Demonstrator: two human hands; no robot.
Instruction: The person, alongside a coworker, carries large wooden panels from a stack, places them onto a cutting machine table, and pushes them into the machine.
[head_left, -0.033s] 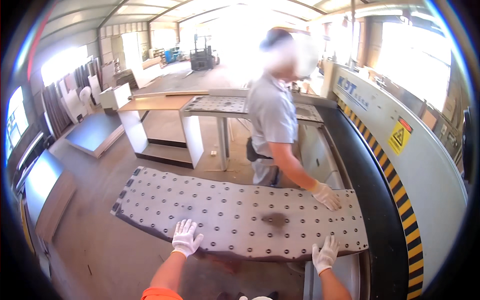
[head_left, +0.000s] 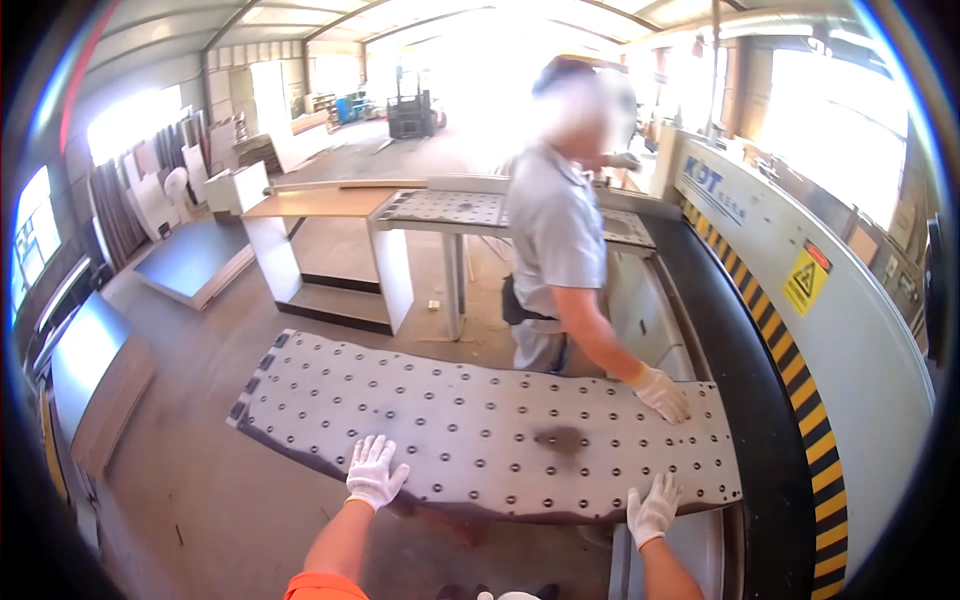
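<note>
Both my hands wear white work gloves and lie on the near edge of a grey machine table [head_left: 480, 420] dotted with rows of small dark round fittings. Fingers spread, my left hand [head_left: 376, 472] rests flat left of the table's middle and holds nothing. Closer to the right end, my right hand [head_left: 654, 508] is also laid open on the edge, thumb apart. Across the table stands a co-worker [head_left: 560, 220] in a grey shirt, whose gloved hand [head_left: 663, 394] touches the surface near its far right corner. A dark smudge [head_left: 560, 440] marks the table between us.
Along the right runs a large machine [head_left: 800, 215] with a black bed [head_left: 745, 360] and a yellow-black striped strip [head_left: 800, 390]. Behind the table stand a second dotted table [head_left: 440, 206] and a brown-topped cabinet [head_left: 315, 204]. Stacked panels [head_left: 105, 390] lie left; a forklift [head_left: 410, 112] stands far back.
The whole view has shifted slightly. The co-worker's other hand now shows beyond their body, near the far end of the machine. My hands stay in place on the table edge.
</note>
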